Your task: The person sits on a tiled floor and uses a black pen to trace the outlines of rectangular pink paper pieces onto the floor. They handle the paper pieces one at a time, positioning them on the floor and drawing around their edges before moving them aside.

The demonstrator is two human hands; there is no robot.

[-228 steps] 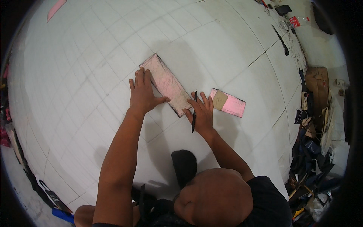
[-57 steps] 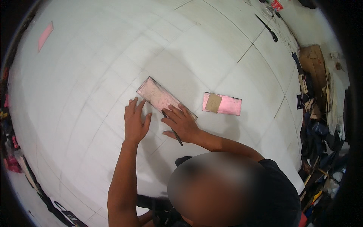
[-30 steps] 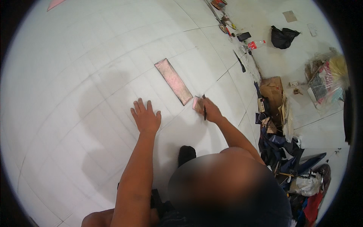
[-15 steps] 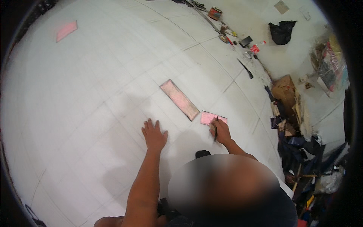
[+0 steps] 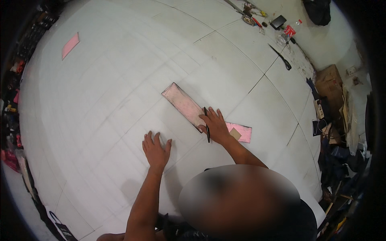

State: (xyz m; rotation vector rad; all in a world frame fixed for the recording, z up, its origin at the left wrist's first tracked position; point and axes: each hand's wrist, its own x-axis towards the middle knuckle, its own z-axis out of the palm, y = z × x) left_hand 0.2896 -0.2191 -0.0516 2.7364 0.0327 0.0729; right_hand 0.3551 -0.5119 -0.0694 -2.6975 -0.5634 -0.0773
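Observation:
My left hand rests on the pale surface with its fingers spread, holding nothing. A thin black pen is held in my right hand, whose other fingers stretch forward. This hand reaches over the lower right end of a long pink strip with dark edges, and its fingertips appear to touch it. Beside my right wrist lies a shorter pink piece, with a small tan square on top. Part of both pink pieces is covered by my right hand and wrist.
Another pink piece lies at far left on the white tiled floor. Scissors, a plastic bottle and a dark phone-like device lie at far right. Cardboard and dark scraps line the right side.
My right hand has moved left from the shorter pink piece to the end of the long strip, pen still held. The tan square now shows. The whole view has shifted.

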